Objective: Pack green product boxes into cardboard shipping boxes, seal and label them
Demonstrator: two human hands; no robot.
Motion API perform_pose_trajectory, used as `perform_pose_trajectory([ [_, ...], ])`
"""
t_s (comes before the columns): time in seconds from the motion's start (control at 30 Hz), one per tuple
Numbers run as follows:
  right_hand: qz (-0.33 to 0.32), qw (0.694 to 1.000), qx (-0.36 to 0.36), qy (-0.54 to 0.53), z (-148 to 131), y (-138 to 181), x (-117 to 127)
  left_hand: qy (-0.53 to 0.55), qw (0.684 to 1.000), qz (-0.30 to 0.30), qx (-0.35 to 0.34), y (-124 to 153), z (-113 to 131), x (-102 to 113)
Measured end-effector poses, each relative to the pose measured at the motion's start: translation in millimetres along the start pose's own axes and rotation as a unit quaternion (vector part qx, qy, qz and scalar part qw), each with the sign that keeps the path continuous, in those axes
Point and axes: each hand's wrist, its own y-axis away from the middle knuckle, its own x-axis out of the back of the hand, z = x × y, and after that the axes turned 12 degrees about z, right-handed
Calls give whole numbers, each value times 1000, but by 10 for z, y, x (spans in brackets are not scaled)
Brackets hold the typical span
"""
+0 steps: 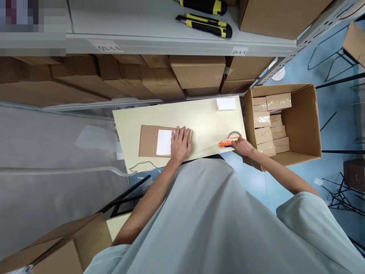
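Note:
A flat brown cardboard parcel [148, 140] with a white label [164, 142] lies on a small pale yellow table [199, 118]. My left hand [180, 143] rests flat on the parcel's right end, fingers stretched out and together. My right hand [243, 146] is at the table's right front corner, fingers closed on an orange tape dispenser [228, 142] that carries a roll of clear tape [234, 134]. A white pad of labels [226, 103] lies at the table's far right.
An open carton [302, 121] holding several small taped boxes [269, 123] stands right of the table. Shelving behind holds brown boxes [196, 72]; two yellow-black utility knives [205, 24] lie on the upper shelf. Another carton [59, 247] is at the lower left.

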Motion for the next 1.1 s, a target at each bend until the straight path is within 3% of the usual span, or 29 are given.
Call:
perform_pose_trajectory([
  [0.13,20,999,-39,-4,93,-283,235,-1,1000,-7,-23,62,31,-40],
  [0.3,50,994,-83,-55,-322,-972,490,-13,999,-5,-31,93,50,-91],
  [0.47,67,991,-91,-72,-735,-1310,601,-28,999,-5,-31,78,61,-120],
  [0.7,76,982,-154,-72,-889,-1501,771,-32,999,-4,-34,57,91,-100],
  [0.87,115,975,-167,-86,-888,-1405,1027,13,1000,20,-9,-4,151,11],
  [1.0,162,965,-172,-117,-956,-1339,1396,69,995,69,-8,-202,233,269],
  [1.1,197,959,-170,-116,-1043,-1384,1838,97,987,122,-36,-504,300,582],
])
